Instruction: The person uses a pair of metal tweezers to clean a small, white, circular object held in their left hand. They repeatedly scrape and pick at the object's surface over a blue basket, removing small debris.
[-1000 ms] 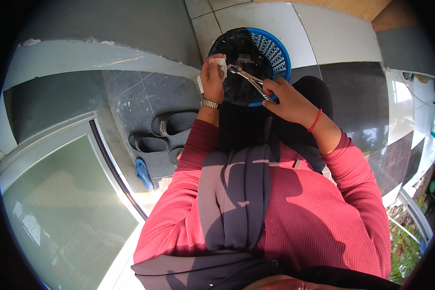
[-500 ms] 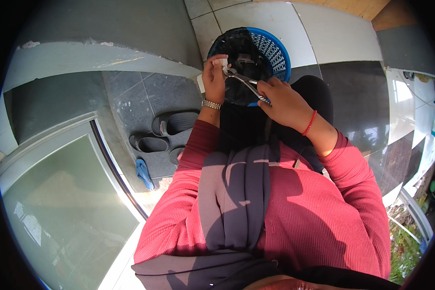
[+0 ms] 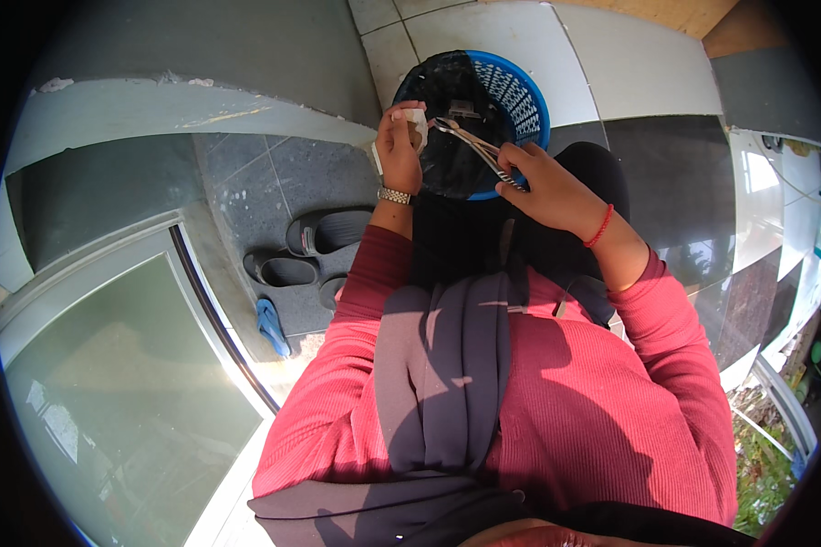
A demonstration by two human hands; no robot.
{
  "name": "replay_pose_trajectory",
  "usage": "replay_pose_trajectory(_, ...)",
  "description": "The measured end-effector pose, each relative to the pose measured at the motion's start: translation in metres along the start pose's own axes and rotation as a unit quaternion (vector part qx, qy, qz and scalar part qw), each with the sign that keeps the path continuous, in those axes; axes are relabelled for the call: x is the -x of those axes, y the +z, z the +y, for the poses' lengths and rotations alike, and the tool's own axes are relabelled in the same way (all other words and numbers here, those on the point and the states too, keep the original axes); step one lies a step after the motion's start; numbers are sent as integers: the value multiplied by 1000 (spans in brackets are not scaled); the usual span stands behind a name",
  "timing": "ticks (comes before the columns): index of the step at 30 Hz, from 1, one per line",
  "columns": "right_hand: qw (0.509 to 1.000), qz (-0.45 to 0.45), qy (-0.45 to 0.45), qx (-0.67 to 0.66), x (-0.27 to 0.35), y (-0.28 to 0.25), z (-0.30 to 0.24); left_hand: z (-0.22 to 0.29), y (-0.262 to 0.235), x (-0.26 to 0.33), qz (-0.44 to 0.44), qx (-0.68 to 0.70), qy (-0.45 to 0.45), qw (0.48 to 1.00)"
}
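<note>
Over the near left part of a blue perforated basket [image 3: 523, 91], my left hand [image 3: 398, 155] is closed round a small white piece [image 3: 417, 117] with a brownish patch; I cannot make out its kind. My right hand [image 3: 547, 187] grips the handle end of a slim silver metal tool [image 3: 474, 141], like tongs, with two long arms and a ridged part near my fingers. Its tip lies just right of the white piece, apart from it. A black plastic bag [image 3: 429, 82] lines the basket, and a small pale object [image 3: 465, 109] lies in it.
Dark sandals [image 3: 337, 232] and a blue slipper [image 3: 271, 326] are on the grey tiles at the left. A low ledge [image 3: 192, 109] runs beside my left hand. A framed glass panel [image 3: 137, 383] is at the lower left. Dark glossy tiles [image 3: 670, 173] lie at the right.
The tool's tip has drawn back from the white piece and its arms have spread. My right hand has shifted slightly right. The white piece has turned, showing more brown.
</note>
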State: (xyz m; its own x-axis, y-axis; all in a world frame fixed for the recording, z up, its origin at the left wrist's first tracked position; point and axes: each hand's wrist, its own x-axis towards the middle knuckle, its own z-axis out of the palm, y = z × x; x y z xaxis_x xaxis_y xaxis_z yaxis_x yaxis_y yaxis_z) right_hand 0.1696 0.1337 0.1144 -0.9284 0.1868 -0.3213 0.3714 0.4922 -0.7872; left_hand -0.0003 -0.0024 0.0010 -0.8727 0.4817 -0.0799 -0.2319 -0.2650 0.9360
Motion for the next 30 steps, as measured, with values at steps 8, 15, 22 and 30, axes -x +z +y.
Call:
replay_pose_trajectory(8, 999, -43, 1, -14, 1, -2, -14, 2, 3, -1, -4, 73, -21, 997)
replay_pose_trajectory(15, 993, -89, 50, -56, 4, -11, -28, 5, 1, -2, -17, 80, -2, 997)
replay_pose_trajectory(22, 990, -79, 32, -116, 2, -6, -28, 4, 2, -4, -28, 5, 87, 996)
replay_pose_trajectory(30, 1000, -5, 13, 11, 7, 9, -32, 8, 6, 5, -32, -26, 25, 999)
